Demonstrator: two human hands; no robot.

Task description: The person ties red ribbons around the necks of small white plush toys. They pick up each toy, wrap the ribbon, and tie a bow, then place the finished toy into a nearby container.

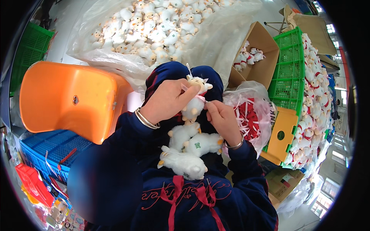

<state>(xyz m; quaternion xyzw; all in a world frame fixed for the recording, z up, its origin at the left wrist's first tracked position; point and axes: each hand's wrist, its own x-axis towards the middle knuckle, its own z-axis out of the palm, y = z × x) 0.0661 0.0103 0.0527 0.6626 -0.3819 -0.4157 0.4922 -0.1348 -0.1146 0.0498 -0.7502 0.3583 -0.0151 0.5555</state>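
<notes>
A small white plush animal point(191, 110) with a beige face and pointed ears stands upright above my lap, its face turned up. Pale pink ribbon point(200, 97) lies around its neck. My left hand point(167, 99) is closed on the toy at the neck, thumb across the ribbon. On the toy's right side, the fingers of my right hand point(223, 121) pinch the ribbon's end, mostly hidden by the fingertips. Below, several more white plush animals rest on my lap, among them one plush toy point(203, 144) with a green mark and another plush toy point(183, 163) nearest my body.
A large clear plastic sheet point(216, 42) ahead holds a heap of white plush toys point(154, 30). At right are a bag of red and pink ribbons point(248, 119), a cardboard box point(266, 48) with ribboned toys and a green crate point(287, 65). An orange chair point(69, 100) stands left, by a blue crate point(50, 148).
</notes>
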